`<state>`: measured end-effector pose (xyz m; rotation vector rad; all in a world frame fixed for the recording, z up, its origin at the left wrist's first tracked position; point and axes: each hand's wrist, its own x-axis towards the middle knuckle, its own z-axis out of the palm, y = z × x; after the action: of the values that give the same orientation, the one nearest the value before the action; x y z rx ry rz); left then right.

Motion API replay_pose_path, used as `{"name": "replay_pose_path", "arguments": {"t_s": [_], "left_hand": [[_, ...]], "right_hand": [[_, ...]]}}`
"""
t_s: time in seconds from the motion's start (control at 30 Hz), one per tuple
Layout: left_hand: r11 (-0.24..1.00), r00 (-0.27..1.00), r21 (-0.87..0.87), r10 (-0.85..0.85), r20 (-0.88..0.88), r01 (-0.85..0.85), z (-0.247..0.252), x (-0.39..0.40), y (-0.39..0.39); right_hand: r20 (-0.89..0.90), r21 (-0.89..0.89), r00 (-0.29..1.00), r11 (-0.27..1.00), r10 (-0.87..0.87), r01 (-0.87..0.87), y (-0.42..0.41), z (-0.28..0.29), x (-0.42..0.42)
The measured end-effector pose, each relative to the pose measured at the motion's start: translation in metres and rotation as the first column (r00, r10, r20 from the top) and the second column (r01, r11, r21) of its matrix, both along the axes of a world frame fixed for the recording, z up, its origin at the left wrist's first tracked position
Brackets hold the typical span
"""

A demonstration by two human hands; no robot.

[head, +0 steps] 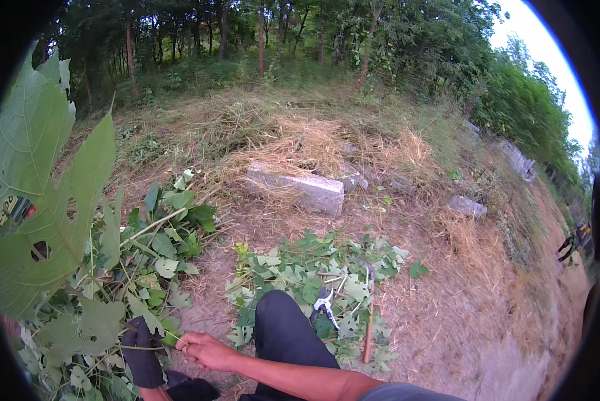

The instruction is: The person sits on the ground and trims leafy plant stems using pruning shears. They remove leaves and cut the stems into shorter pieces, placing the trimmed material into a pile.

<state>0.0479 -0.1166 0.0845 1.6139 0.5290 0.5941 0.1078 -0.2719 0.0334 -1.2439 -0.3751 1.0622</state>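
My left hand (142,351), in a dark glove, is closed around a leafy branch whose large lobed leaves (44,200) rise at the left edge. Bare, my right hand (202,350) pinches a thin green leaf stalk (175,336) just right of the glove. Beyond my bent knee lies a spread of cut lobed leaves (300,265). On those leaves rest pruning shears (325,306) and a sickle (369,316) with a wooden handle, its curved blade pointing away from me.
A heap of leafy branches (164,245) lies at the left. Ahead are a stone block (315,193), a smaller stone (468,206) and dry grass (305,135), with trees behind. A person (575,238) is far off at the right. Part of a vehicle shows behind the leaves.
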Motion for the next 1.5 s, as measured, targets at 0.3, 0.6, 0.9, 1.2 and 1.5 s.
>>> {"name": "replay_pose_path", "arguments": {"t_s": [0.3,0.6,0.9,1.2,1.5], "left_hand": [[0.959,0.998,0.275,-0.071,0.002,0.067,-0.029,-0.003,0.011],[0.997,0.997,-0.019,-0.074,0.016,0.075,-0.001,0.000,-0.012],[0.983,1.000,-0.184,0.009,0.018,-0.006,-0.010,-0.005,0.000],[0.970,0.991,-0.217,-0.123,-0.053,0.109,-0.008,-0.003,-0.013],[0.929,0.947,-0.182,-0.314,0.068,0.322,-0.013,0.005,-0.018]], "right_hand": [[0.212,0.096,0.973,0.993,-0.090,0.071,0.004,0.043,-0.010],[0.117,0.104,0.989,0.991,-0.094,0.082,0.012,0.028,-0.004],[-0.505,0.018,0.832,0.960,-0.232,0.279,-0.006,-0.062,0.013],[-0.391,0.183,0.904,0.948,-0.174,0.262,-0.005,-0.003,0.028],[-0.157,0.217,0.983,0.968,-0.090,0.123,0.003,0.071,0.033]]}}
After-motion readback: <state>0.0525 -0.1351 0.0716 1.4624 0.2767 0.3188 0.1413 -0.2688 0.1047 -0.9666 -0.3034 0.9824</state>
